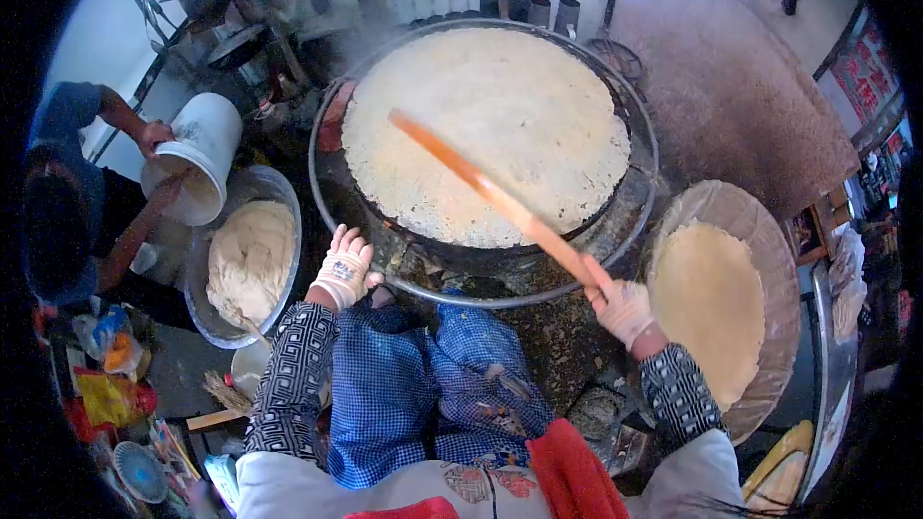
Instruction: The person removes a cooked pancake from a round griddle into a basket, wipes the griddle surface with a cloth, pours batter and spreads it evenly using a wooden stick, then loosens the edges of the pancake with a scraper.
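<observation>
My right hand, in a fingerless glove, is closed round the handle of a long wooden spatula. The spatula's blade slants up and left over a large round pancake, which covers most of a wide dark griddle. Whether the blade touches the pancake, I cannot tell. At the griddle's lower left, my left hand is gloved the same way and holds nothing. Its fingers are stretched out close to the metal ring around the griddle. Steam blurs the griddle's far side.
On my left stands a metal basin of dough. Beside it, another person tilts a white bucket. A lined round basket holding a flat pale sheet stands right. Several dark cans line the back.
</observation>
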`<move>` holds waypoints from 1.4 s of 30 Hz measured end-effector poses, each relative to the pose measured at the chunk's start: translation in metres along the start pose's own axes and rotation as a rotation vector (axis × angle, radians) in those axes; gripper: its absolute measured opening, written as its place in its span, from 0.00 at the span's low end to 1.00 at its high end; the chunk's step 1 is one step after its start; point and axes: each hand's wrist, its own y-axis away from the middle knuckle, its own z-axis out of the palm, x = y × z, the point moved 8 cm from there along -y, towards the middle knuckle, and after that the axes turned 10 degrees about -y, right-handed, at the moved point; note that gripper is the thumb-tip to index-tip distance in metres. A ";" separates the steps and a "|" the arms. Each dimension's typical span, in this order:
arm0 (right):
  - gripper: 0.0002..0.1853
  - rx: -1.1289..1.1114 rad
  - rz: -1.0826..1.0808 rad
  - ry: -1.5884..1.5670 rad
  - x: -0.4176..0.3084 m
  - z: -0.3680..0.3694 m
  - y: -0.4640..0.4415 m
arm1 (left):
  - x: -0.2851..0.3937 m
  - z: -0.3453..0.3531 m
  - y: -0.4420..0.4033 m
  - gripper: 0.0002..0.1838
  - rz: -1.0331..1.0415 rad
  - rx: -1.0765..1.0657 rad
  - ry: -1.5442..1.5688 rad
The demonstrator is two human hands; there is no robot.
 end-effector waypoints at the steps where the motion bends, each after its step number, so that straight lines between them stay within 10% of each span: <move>1: 0.36 0.021 0.007 0.009 0.009 -0.003 -0.012 | 0.002 -0.006 -0.001 0.29 0.030 0.093 -0.004; 7: 0.26 0.176 0.289 -0.219 0.106 -0.004 -0.073 | 0.032 -0.038 -0.008 0.26 0.011 0.225 0.101; 9: 0.30 0.202 0.501 -0.178 0.067 -0.072 -0.049 | 0.041 -0.024 -0.003 0.27 -0.029 0.216 0.164; 16: 0.32 0.050 0.352 -0.916 -0.027 0.049 0.094 | 0.137 0.017 -0.011 0.30 -0.184 0.168 -0.010; 20: 0.32 -0.320 0.357 -1.138 -0.118 0.034 0.093 | 0.200 0.023 -0.022 0.30 -0.290 0.292 0.967; 21: 0.32 -0.119 0.234 -1.089 -0.112 0.047 0.094 | 0.213 0.016 -0.015 0.30 -0.188 0.363 1.140; 29: 0.33 -0.092 0.404 -1.304 -0.080 -0.005 0.189 | 0.208 -0.170 -0.044 0.43 0.182 0.371 0.380; 33: 0.31 0.308 0.615 -1.331 -0.089 -0.005 0.223 | 0.235 -0.177 -0.129 0.52 0.478 0.437 0.339; 42: 0.37 -0.001 0.725 -2.091 -0.085 0.040 0.116 | 0.184 -0.107 -0.254 0.51 0.374 0.019 0.027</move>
